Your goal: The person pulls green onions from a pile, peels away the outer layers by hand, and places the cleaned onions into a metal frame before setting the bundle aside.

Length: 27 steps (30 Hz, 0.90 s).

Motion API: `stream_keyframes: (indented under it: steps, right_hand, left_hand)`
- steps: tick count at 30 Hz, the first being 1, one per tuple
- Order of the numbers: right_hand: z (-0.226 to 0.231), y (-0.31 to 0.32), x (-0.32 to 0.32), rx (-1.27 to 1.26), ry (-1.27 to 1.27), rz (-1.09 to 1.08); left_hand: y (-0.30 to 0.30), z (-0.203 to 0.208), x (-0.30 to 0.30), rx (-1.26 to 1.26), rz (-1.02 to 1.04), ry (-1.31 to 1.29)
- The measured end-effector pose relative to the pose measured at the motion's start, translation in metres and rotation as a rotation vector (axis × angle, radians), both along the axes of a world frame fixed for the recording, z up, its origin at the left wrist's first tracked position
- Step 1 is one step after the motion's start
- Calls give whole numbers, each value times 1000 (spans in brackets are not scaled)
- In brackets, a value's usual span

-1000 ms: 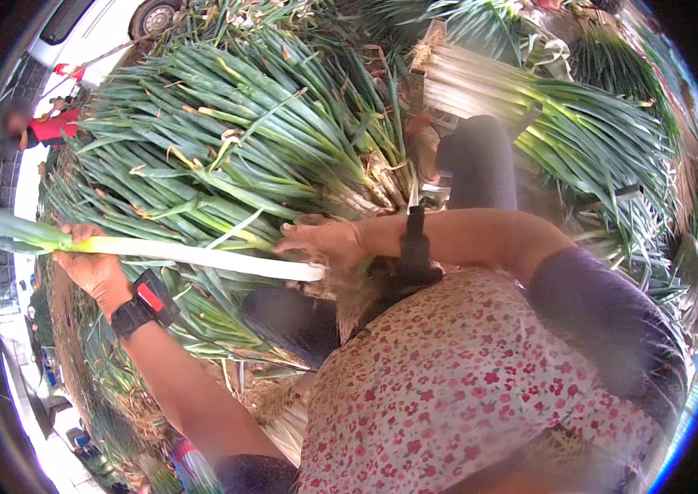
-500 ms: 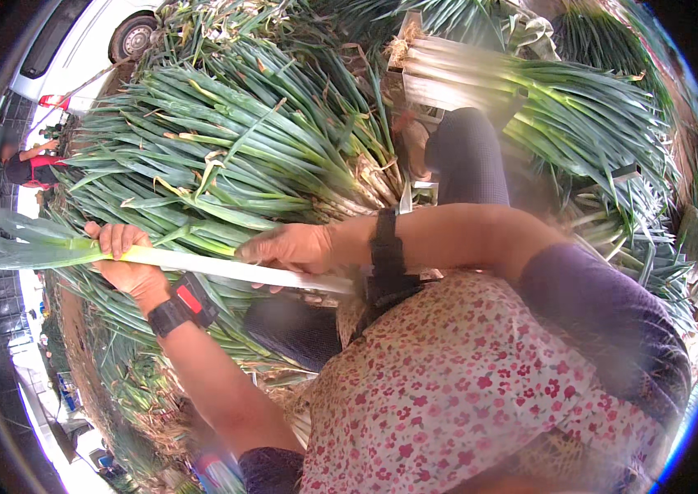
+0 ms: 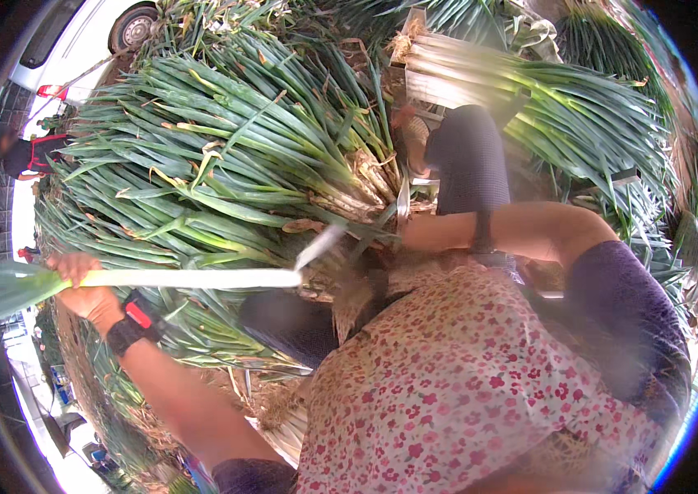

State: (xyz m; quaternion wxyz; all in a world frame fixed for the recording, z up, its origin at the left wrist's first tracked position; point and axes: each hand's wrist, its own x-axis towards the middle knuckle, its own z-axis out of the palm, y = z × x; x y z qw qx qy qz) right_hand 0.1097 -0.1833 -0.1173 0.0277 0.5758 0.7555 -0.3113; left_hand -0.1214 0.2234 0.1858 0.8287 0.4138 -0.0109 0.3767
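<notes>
My left hand (image 3: 77,284) is at the left, closed round a long green onion (image 3: 193,279) where its white stalk meets the green leaves. The stalk lies almost level, its leafy end pointing left and its white end in front of my lap. A thin white strip (image 3: 320,247), smeared by motion, bends up from that end, apparently peeled outer skin. My right hand (image 3: 435,233) is farther right, over my lap by my knee. Its fingers are blurred, so whether they hold anything cannot be made out. Both wrists wear dark bands.
A big heap of green onions (image 3: 225,156) lies ahead and to the left. More onions with pale stalks (image 3: 464,66) lie in a row at the upper right, roots to the left. A white vehicle (image 3: 77,41) and another person (image 3: 32,156) are at the far left.
My right hand has drawn away to the right from the stalk. My left hand has shifted left and slightly down with the onion. A white strip now stands off the stalk's end.
</notes>
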Motion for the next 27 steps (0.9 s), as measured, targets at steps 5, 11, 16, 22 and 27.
stream_keyframes:
  steps: [5, 11, 16, 22, 27]
  right_hand:
    - [-8, 8, 12, 131, -216, -65]
    - [83, 75, -5, 655, 590, -112]
    - [89, 109, -48, 294, 865, 20]
    - [-16, 21, -25, 643, 369, 13]
    - [8, -41, 15, 365, -88, 36]
  left_hand:
    - [35, 41, -40, 104, -36, 77]
    - [11, 30, 12, 182, -173, 80]
    - [-9, 15, 31, 117, 314, 228]
    - [47, 12, 46, 148, 167, 232]
    - [-7, 42, 133, 313, 221, 386]
